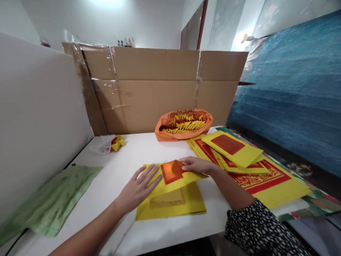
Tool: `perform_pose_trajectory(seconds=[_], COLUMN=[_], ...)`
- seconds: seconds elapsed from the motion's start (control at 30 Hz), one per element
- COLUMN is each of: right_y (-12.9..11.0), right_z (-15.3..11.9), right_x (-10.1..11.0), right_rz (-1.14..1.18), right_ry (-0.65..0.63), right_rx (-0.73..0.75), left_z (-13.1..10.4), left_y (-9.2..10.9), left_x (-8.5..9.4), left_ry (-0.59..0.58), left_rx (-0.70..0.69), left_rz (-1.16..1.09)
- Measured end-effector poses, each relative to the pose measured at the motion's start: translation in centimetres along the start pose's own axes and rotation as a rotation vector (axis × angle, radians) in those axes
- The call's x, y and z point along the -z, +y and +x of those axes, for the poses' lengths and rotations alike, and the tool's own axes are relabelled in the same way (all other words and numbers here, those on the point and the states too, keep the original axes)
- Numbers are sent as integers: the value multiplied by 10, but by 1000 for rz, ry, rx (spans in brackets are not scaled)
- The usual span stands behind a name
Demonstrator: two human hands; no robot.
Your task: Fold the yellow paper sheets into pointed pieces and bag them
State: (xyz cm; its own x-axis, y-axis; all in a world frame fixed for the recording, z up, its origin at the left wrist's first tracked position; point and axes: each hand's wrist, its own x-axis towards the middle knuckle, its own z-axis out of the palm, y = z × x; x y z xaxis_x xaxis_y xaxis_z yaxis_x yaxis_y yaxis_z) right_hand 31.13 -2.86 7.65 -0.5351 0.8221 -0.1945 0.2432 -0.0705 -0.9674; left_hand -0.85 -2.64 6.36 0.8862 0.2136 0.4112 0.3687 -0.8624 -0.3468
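A yellow paper sheet (152, 191) with a red-orange square lies in front of me, its upper part lifted and bent. My left hand (140, 186) rests on the sheet's left side, fingers spread and stretched out. At the right, my right hand (194, 164) grips the sheet's upper edge, thumb and fingers closed on it. Beneath is another yellow sheet (195, 204), flat on the white table and showing a tan rectangle. To the right are stacked yellow papers (282, 185) with red printing, topped by a sheet with a dark red square.
An orange bag (162, 137) full of folded red-and-yellow paper pieces stands behind my hands. Further left lie a clear plastic bag (99, 145) and a small folded yellow-and-red paper (117, 143). A green cloth (53, 199) covers the table's left edge. Cardboard (157, 92) walls off the back.
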Motion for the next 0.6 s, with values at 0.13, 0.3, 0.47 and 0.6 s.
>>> perform_pose_trajectory(seconds=[0.13, 0.3, 0.47, 0.6], right_y=[15, 33, 48, 58], right_z=[17, 19, 13, 24], right_x=[7, -32, -82, -99], right_rz=[-490, -600, -347, -225], right_ry=[192, 396, 285, 565], right_rx=[-47, 106, 284, 205], left_z=[-8, -15, -9, 2], left_y=[8, 15, 8, 7], left_x=[-27, -43, -47, -56], left_ry=[-125, -220, -204, -70], left_rx=[-48, 214, 592, 866], left_rz=[-251, -634, -879, -1056])
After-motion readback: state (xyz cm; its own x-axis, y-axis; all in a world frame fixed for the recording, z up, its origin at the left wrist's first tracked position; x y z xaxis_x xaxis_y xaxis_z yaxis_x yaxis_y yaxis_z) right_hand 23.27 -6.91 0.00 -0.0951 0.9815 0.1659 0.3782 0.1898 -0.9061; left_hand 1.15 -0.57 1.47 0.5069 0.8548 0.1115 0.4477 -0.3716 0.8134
